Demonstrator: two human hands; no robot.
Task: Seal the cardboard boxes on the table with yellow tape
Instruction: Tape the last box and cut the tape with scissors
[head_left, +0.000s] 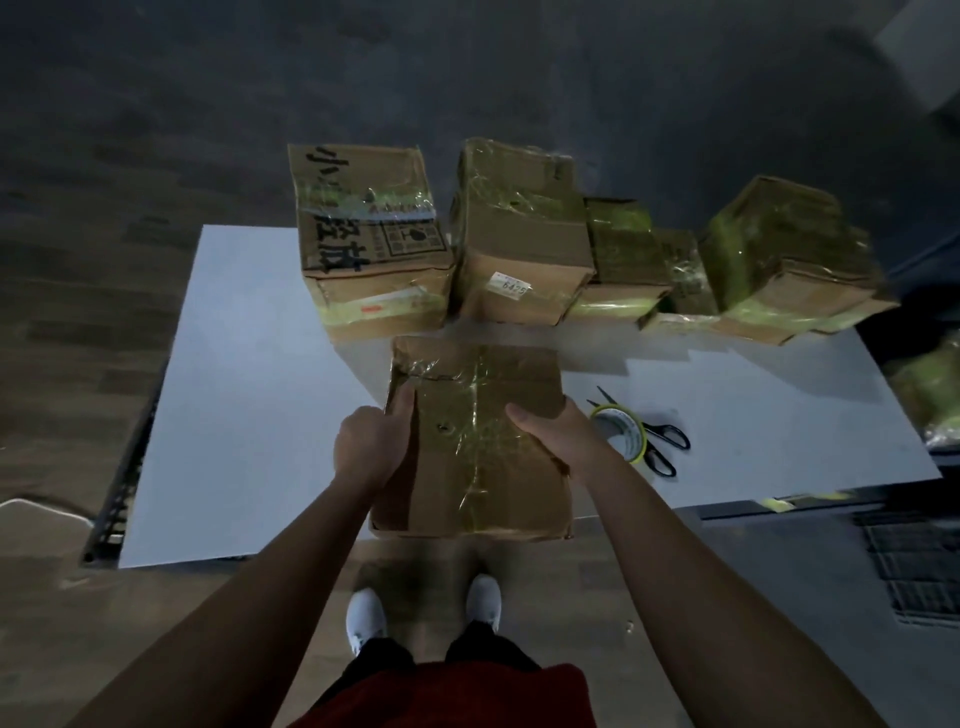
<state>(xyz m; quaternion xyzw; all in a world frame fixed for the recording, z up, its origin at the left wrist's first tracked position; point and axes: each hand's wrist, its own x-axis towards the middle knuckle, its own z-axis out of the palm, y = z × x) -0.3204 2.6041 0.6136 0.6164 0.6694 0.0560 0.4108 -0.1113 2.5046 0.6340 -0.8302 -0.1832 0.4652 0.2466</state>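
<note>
Left grip (366, 447), right grip (558, 436) clasp taped box (478, 467) sides (thumbs on top).

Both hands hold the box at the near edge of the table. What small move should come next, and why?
Probably push the box forward, fully onto the table. The left hand and right hand grip its sides, its near end seems to reach past the table edge, and tape already crosses its top.

Box (478, 441) at front edge of table (234, 389); other boxes (519, 249) behind; tape roll (635, 435) and scissors (653, 430) at right.
</note>
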